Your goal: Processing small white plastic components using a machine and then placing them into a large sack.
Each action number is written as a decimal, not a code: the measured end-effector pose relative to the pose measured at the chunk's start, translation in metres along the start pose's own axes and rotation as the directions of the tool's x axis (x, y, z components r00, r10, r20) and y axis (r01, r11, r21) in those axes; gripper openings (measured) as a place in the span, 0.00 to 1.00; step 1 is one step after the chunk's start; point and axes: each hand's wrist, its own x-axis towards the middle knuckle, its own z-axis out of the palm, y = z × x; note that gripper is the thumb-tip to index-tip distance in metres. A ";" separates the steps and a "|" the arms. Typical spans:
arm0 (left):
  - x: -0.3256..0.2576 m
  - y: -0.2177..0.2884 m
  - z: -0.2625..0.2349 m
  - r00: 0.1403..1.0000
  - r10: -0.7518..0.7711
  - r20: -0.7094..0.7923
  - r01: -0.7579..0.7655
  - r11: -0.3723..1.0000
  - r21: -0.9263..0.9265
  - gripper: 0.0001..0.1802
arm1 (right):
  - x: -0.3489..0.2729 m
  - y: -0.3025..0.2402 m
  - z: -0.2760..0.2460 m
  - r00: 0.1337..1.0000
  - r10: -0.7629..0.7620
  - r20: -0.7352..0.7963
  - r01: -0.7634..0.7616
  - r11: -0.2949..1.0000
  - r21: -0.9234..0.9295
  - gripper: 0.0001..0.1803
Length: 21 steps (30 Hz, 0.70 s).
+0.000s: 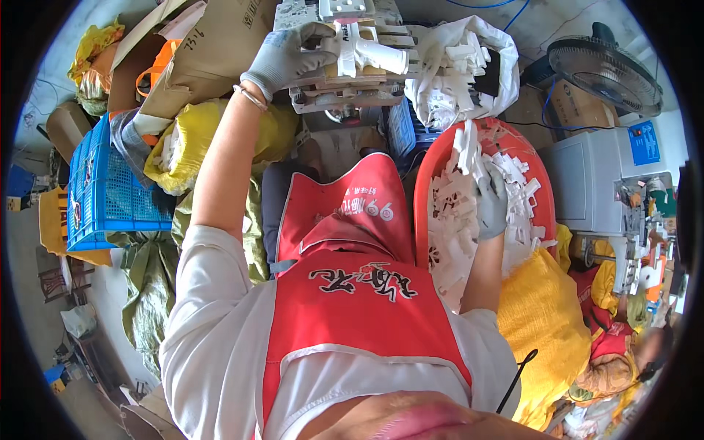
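At the top centre, my left hand [293, 57], in a grey knitted glove, has its fingers curled at the left end of a white plastic part [378, 56]. That part has a tubular section pointing right and lies on a metal fixture [345, 94]. My right hand [493, 204], also gloved, is down in a red tub [423, 198] heaped with similar white parts. Its fingers close around a white plastic piece [466, 149] that sticks up above the heap; some fingertips are hidden.
A white bag [422, 95] of white parts stands behind the tub. To the right are a black fan [605, 70], a grey cabinet [579, 183] and a yellow sack [546, 326]. A blue crate [121, 202], a yellow bag [202, 139] and a cardboard box [213, 59] crowd the left.
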 end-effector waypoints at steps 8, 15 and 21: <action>-0.055 -0.026 -0.012 0.948 0.003 -0.317 -0.062 0.982 -0.178 0.19 | 0.062 -0.096 0.129 0.913 -0.244 0.326 0.232 0.970 0.075 0.18; -0.200 -0.077 -0.044 0.836 -0.371 -0.405 0.305 0.927 -0.220 0.16 | 0.105 -0.120 0.204 0.777 -0.140 0.613 0.381 0.881 -0.282 0.18; -0.285 -0.099 -0.037 0.636 -0.666 -0.389 0.545 0.745 -0.385 0.17 | 0.114 -0.116 0.187 0.693 -0.199 0.693 0.615 0.665 -0.424 0.24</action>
